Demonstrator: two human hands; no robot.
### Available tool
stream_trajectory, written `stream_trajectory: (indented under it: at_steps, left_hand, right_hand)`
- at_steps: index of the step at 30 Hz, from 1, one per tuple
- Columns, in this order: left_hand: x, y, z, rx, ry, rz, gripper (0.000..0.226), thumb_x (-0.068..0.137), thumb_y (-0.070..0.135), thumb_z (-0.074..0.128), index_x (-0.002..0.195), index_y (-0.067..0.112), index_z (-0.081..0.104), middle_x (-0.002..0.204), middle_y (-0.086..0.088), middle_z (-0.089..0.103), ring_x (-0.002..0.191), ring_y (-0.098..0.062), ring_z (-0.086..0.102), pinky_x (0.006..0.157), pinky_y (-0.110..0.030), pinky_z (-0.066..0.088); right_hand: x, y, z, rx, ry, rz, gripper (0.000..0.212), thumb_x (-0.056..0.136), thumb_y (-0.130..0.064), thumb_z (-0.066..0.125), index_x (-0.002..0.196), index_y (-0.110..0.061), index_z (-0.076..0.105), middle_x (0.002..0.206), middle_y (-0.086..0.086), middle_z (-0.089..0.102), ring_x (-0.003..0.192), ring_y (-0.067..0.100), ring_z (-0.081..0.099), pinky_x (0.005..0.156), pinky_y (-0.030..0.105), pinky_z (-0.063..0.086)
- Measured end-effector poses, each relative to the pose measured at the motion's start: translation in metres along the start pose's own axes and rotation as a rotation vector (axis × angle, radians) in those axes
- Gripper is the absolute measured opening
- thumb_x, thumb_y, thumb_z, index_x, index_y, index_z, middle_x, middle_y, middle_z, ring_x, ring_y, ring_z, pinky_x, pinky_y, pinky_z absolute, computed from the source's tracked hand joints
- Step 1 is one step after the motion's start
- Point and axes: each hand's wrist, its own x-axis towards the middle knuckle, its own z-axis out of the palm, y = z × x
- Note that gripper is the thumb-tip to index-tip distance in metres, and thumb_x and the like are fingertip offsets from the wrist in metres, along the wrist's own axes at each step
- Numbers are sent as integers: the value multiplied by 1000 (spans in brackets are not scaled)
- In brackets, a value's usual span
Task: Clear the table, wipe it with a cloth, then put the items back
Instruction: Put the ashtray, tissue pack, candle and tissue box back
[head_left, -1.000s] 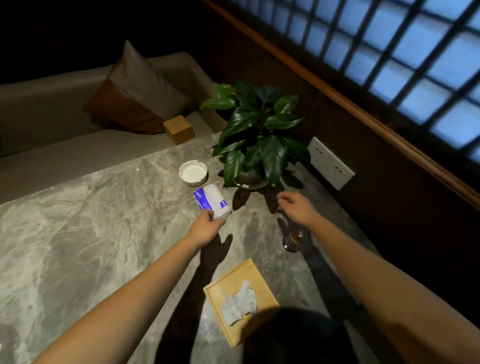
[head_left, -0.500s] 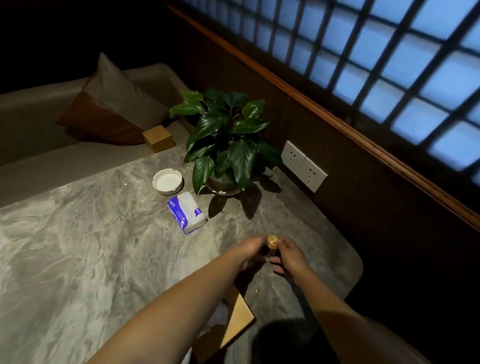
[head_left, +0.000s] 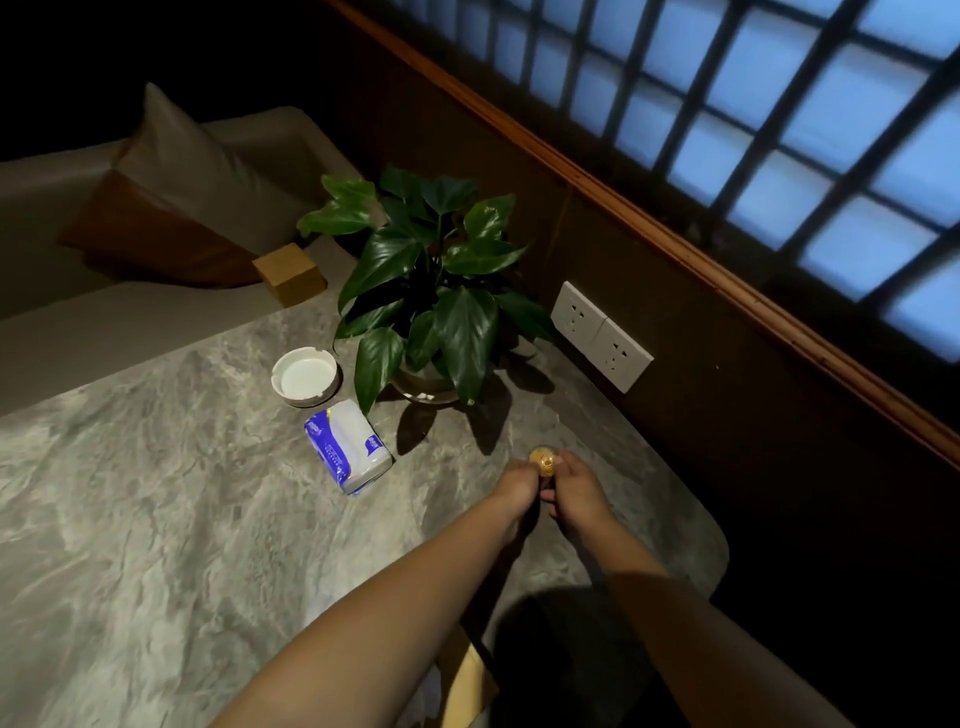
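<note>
Both my hands meet over the right part of the grey marble table (head_left: 156, 519). My left hand (head_left: 519, 486) and my right hand (head_left: 574, 488) close together around a small dark bottle with a gold top (head_left: 543, 460), whose body is mostly hidden between my fingers. A blue and white tissue pack (head_left: 350, 452) lies on the table to the left of my hands. Behind it stand a white ashtray (head_left: 305, 375) and a potted green plant (head_left: 431, 291).
A wooden tissue box (head_left: 470, 680) shows partly under my forearms at the near edge. A small wooden block (head_left: 290, 273) sits on the sofa beside a brown cushion (head_left: 171, 208). White wall sockets (head_left: 600, 335) are on the dark wall right of the plant.
My left hand set the tissue pack down on the table and moved right. Both hands then closed on the small bottle, and they stay there now.
</note>
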Motion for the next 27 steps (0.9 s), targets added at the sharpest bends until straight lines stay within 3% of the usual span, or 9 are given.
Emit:
stream_trajectory:
  at_steps: [3, 6, 9, 12, 15, 18, 20, 22, 27]
  left_hand:
    - [-5, 4, -5, -13, -53, -5, 36, 97, 14, 35, 125, -6, 44, 84, -10, 56, 72, -19, 55, 60, -25, 43]
    - [-7, 6, -10, 31, -65, -11, 46, 97, 19, 38, 138, -1, 32, 116, -19, 59, 99, -26, 59, 85, -33, 49]
    - [-22, 7, -22, 60, -44, 15, 61, 99, 23, 39, 150, 9, 8, 145, -16, 41, 130, -29, 44, 104, -28, 36]
    - [-46, 5, -41, 137, -2, 93, 62, 99, 27, 40, 150, 11, 8, 153, -9, 28, 140, -26, 30, 106, -26, 29]
    - [-63, -2, -69, 275, 62, 112, 61, 97, 28, 45, 149, 11, 18, 152, -11, 31, 138, -28, 34, 104, -27, 30]
    - [-83, -19, -102, 430, 82, 69, 57, 95, 30, 48, 145, 7, 30, 148, -13, 38, 133, -28, 40, 103, -27, 33]
    - [-96, -35, -122, 530, 107, 48, 57, 94, 33, 50, 142, 7, 37, 145, -13, 42, 129, -28, 44, 103, -30, 36]
    - [-110, -54, -138, 541, 108, -3, 57, 92, 36, 52, 140, 8, 38, 141, -12, 45, 122, -26, 49, 96, -29, 40]
    - [-144, -98, -162, 375, 140, -123, 67, 87, 45, 58, 138, 7, 35, 134, -11, 49, 101, -19, 54, 73, -26, 44]
  right_hand:
    - [8, 2, 3, 2, 16, -16, 41, 104, -23, 32, 143, -13, 41, 136, 16, 53, 116, 31, 57, 78, 30, 52]
    - [19, 10, 5, 4, 13, -8, 42, 101, -22, 36, 141, -12, 44, 139, 16, 51, 120, 31, 55, 102, 48, 47]
    - [21, 9, 5, 48, 84, 66, 46, 98, -22, 37, 143, -17, 41, 140, 16, 50, 121, 33, 54, 104, 51, 44]
    - [-1, 2, 0, 15, 234, 83, 43, 98, -27, 34, 138, -14, 43, 132, 16, 52, 120, 37, 52, 104, 53, 41]
    - [-39, 6, 4, 33, 272, 72, 26, 98, -27, 38, 115, -14, 51, 106, 15, 57, 97, 33, 58, 88, 47, 48]
    - [-67, 17, 22, 44, -2, 71, 18, 95, -14, 41, 87, -9, 56, 81, 13, 54, 64, 19, 50, 56, 29, 42]
    - [-85, 17, 35, -51, -217, 122, 19, 95, -18, 42, 82, -15, 55, 72, 4, 50, 54, 12, 43, 47, 23, 29]
    - [-104, 14, 43, -210, -409, 137, 18, 95, -32, 43, 86, -21, 54, 71, -2, 48, 56, 10, 42, 50, 22, 26]
    - [-133, 5, 48, -590, -723, 75, 38, 85, -52, 60, 116, -31, 55, 106, -2, 64, 92, 16, 62, 68, 29, 52]
